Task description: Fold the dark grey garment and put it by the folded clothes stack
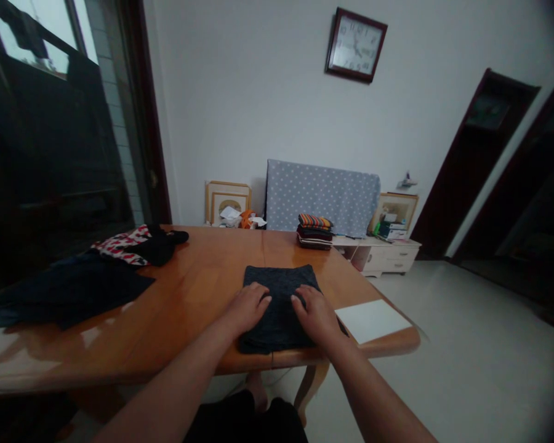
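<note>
A dark folded garment (pixel 279 320) lies flat near the front edge of the wooden table (pixel 198 277). My left hand (pixel 250 306) rests on its left side, fingers stretched out over the cloth. On its right side lies my right hand (pixel 317 314), also flat with the fingers extended. Neither hand grips the fabric. The garment's exact kind cannot be made out. Just right of my right hand, a white flat sheet or board (pixel 373 321) lies on the table.
Unfolded dark clothes (pixel 74 286) and a red-and-white patterned garment (pixel 122 246) lie on the table's left. A stack of folded clothes (pixel 314 232) stands at the back. Beyond it are a grey star-patterned cloth (pixel 323 197) and a white cabinet (pixel 388 257).
</note>
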Demonstrator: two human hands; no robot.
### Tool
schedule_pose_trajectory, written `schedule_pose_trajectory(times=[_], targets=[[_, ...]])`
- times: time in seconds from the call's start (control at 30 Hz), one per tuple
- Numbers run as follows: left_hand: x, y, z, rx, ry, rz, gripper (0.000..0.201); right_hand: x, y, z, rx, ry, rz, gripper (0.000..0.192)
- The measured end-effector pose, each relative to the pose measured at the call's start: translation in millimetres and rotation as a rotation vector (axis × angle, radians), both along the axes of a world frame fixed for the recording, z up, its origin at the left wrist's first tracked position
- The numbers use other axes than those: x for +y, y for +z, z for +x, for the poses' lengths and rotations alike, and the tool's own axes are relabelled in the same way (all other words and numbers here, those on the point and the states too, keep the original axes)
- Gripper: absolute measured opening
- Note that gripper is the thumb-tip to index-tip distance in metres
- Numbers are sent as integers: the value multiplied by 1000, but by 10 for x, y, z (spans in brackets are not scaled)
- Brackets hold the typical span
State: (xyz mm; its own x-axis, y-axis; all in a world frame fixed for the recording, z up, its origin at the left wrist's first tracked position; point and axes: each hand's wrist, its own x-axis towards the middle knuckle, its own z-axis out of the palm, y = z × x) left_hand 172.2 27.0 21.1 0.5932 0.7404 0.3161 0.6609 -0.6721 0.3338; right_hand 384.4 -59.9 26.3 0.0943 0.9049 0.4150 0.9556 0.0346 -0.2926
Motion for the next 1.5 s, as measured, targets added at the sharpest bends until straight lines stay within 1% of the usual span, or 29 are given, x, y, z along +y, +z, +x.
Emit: schedule_pose_trajectory(times=[0.1, 0.17, 0.23, 0.33, 0.43, 0.53, 0.63, 0.73, 0.8, 0.87, 0.93, 1.0, 1.1, 1.2, 1.3, 1.4, 1.5], targets=[[26, -134, 45, 188, 41, -79, 71, 144, -149, 54, -51, -4, -147, 65], [11, -204, 33, 264, 53, -123, 81, 182, -267, 144, -67, -29, -253, 74], [1, -230, 18, 289, 59, -137, 84, 191, -357, 230, -70, -50, -315, 79], [64, -188, 20, 287, 56, -117, 82, 191, -407, 295, -65, -53, -348, 81], [273, -106, 58, 211, 40, -28, 65, 210, -381, 302, -48, -51, -361, 81], [580, -60, 121, 115, 9, 43, 47, 273, -312, 314, -10, -36, -334, 79], [866, -98, 191, 90, -10, 79, 39, 415, -199, 342, 32, -29, -286, 72], [1039, -199, 233, 122, -15, 93, 43, 635, -65, 364, 45, -31, -245, 68], [1085, -264, 239, 146, -9, 78, 49, 803, -6, 384, 21, -14, -229, 67], [1090, -307, 233, 168, 11, 48, 57, 963, -2, 426, -30, 10, -240, 68], [1079, -321, 224, 185, 47, 11, 65, 1094, -62, 500, -88, 5, -296, 70], [1070, -320, 221, 201, 83, -29, 72, 1179, -167, 594, -123, -46, -380, 71], [1073, -319, 231, 211, 133, -66, 80, 1227, -312, 713, -139, -130, -474, 74], [1084, -329, 239, 206, 164, -81, 83, 1240, -335, 749, -149, -165, -493, 75], [1103, -327, 217, 165, 164, -57, 78, 1303, -240, 732, -164, -146, -423, 68], [1147, -312, 160, 94, 160, 3, 61, 1461, -127, 744, -154, -116, -294, 54], [1209, -314, 108, 55, 151, 26, 50, 1676, -71, 822, -100, -166, -221, 48]])
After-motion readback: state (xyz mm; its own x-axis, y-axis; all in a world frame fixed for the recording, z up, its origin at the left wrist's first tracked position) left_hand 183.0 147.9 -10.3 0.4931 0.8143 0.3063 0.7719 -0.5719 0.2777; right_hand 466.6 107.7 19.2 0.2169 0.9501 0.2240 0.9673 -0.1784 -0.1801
